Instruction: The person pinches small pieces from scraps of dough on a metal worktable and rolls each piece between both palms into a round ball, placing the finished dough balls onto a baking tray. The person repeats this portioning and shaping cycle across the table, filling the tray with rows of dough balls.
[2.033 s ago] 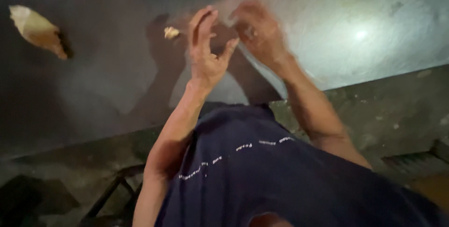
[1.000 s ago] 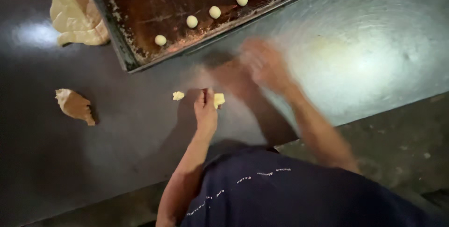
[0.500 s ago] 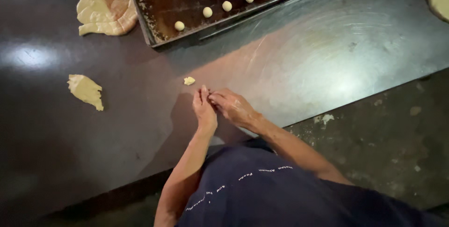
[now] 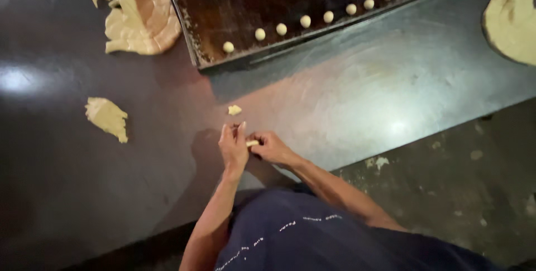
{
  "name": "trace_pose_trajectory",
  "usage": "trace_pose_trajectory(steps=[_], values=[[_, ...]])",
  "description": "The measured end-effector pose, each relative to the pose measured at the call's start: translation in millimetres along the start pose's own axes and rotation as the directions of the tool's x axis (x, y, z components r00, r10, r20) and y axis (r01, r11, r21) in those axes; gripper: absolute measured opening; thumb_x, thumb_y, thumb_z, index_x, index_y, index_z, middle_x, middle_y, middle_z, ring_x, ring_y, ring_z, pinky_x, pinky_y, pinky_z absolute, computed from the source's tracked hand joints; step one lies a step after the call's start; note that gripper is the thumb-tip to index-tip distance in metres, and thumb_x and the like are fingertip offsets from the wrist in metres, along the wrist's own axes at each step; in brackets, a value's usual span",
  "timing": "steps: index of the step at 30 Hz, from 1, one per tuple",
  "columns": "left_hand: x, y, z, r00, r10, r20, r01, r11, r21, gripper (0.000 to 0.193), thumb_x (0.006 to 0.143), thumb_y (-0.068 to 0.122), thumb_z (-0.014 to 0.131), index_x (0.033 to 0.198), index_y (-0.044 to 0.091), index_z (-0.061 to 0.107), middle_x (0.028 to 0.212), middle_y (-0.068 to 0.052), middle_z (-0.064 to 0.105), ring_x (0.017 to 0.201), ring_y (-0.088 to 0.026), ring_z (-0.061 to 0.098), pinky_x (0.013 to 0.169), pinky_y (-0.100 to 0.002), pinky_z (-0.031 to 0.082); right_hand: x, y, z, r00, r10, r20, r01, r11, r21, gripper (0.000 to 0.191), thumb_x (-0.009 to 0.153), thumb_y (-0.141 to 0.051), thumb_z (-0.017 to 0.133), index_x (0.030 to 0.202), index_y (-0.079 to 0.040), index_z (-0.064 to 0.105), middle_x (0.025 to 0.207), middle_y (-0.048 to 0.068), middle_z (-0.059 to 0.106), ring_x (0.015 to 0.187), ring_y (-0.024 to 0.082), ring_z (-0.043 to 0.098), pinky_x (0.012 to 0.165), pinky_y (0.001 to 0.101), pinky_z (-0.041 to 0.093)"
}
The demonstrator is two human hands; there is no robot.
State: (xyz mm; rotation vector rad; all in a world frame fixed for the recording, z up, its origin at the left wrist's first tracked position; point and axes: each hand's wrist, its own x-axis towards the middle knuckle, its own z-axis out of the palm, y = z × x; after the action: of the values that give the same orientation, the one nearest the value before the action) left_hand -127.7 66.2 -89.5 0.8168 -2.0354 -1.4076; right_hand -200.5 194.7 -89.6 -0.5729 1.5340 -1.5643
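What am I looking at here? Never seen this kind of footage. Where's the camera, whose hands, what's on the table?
There is no machine: a person works with bare hands, and the one camera sits on their head, looking down. The left hand and right hand meet over a dark table and pinch a small piece of dough between them. Another small bit of dough lies just beyond the hands. Farther back is a dark baking tray with a row of little dough balls along its near edge. Torn scraps of dough lie to the left, one lump nearer, and a flat sheet of dough at far right.
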Motion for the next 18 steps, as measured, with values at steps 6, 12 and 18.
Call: trace_pose_trajectory(steps=[6, 12, 18], values=[[45.1, -9.5, -44.6, 0.954, 0.285, 0.089, -0.299, 0.890, 0.343, 0.020, 0.100, 0.025, 0.069, 0.106, 0.006, 0.067, 0.092, -0.014, 0.071, 0.081, -0.036, 0.069, 0.067, -0.045, 0.052, -5.1, -37.6, -13.7, 0.808, 0.124, 0.576, -0.169, 0.985, 0.024, 0.027, 0.097, -0.017, 0.071, 0.117, 0.002, 0.071, 0.097, 0.004, 0.071, 0.083, 0.012, 0.064, 0.073, 0.0285, 0.054], [42.7, -41.0, -100.4, 0.822, 0.510, 0.254, -0.539, 0.553, 0.635, 0.027, 0.091, 0.026, 0.078, 0.107, 0.007, 0.068, 0.107, -0.017, 0.060, 0.103, -0.040, 0.058, 0.088, -0.050, 0.047, 10.8, -41.2, -55.9, 0.993, 0.046, -0.108, -0.074, 0.962, -0.264, 0.018, 0.099, -0.024, 0.070, 0.103, -0.008, 0.075, 0.094, 0.002, 0.078, 0.086, 0.011, 0.072, 0.079, 0.0291, 0.057], [40.0, -75.5, -91.7, 0.868, 0.406, 0.287, -0.494, 0.642, 0.586, 0.019, 0.093, 0.021, 0.081, 0.105, 0.010, 0.070, 0.094, -0.006, 0.064, 0.090, -0.029, 0.063, 0.079, -0.044, 0.048, 56.7, -30.4, -94.3, 0.942, -0.264, -0.208, 0.073, 0.764, -0.641, 0.014, 0.099, -0.005, 0.077, 0.108, -0.001, 0.067, 0.100, 0.012, 0.074, 0.091, 0.020, 0.072, 0.077, 0.0338, 0.059]])
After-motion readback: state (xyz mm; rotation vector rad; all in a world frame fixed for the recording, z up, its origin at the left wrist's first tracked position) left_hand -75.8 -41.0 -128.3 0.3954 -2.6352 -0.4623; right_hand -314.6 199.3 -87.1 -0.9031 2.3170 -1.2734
